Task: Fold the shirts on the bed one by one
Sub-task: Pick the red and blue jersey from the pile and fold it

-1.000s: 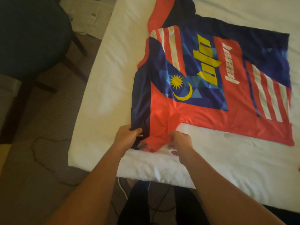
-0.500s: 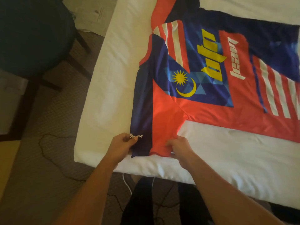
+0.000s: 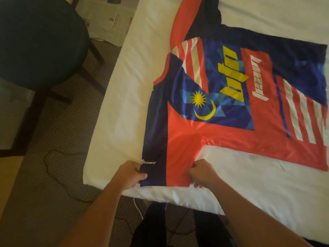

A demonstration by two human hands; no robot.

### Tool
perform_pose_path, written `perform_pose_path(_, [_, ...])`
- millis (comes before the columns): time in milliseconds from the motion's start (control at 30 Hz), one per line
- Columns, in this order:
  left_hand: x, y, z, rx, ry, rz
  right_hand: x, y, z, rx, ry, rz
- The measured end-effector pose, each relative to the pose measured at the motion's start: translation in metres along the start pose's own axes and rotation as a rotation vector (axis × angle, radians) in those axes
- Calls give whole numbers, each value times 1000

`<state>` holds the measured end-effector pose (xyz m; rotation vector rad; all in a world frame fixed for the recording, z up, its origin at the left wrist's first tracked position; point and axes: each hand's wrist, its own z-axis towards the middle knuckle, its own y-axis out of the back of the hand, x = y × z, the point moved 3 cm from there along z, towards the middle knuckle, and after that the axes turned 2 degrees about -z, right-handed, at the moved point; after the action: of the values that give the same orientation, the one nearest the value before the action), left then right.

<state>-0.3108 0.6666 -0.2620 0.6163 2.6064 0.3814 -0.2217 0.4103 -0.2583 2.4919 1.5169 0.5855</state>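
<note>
Now you're on the sleeve step: left hand (image 3: pixel 132 174) and right hand (image 3: pixel 201 172) each pinch the sleeve (image 3: pixel 165 157) hem of the shirt (image 3: pixel 231 104) spread flat on the bed (image 3: pixel 115 122), next likely folding it inward across the body.

dark chair (image 3: pixel 35 43) on carpet, left of bed | papers (image 3: pixel 110 24) on floor | cables (image 3: pixel 58 175) on carpet
</note>
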Motion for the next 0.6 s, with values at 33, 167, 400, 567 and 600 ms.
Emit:
perform_pose_path(33, [-6, 7, 5, 33, 13, 30, 4, 10, 2, -30, 3, -31])
perform_pose_path(167, [-48, 47, 32, -162, 11, 68, 31, 63, 11, -291, 44, -162])
perform_pose_path(400, [-148, 94, 84, -425, -118, -189, 119, 149, 47, -406, 294, -253])
perform_pose_path(567, [-183, 110, 118, -455, -140, -327, 191, 193, 80, -502, 470, -301])
perform_pose_path(600, [-187, 113, 128, -454, -146, -346, 208, 199, 88, -526, 500, -324])
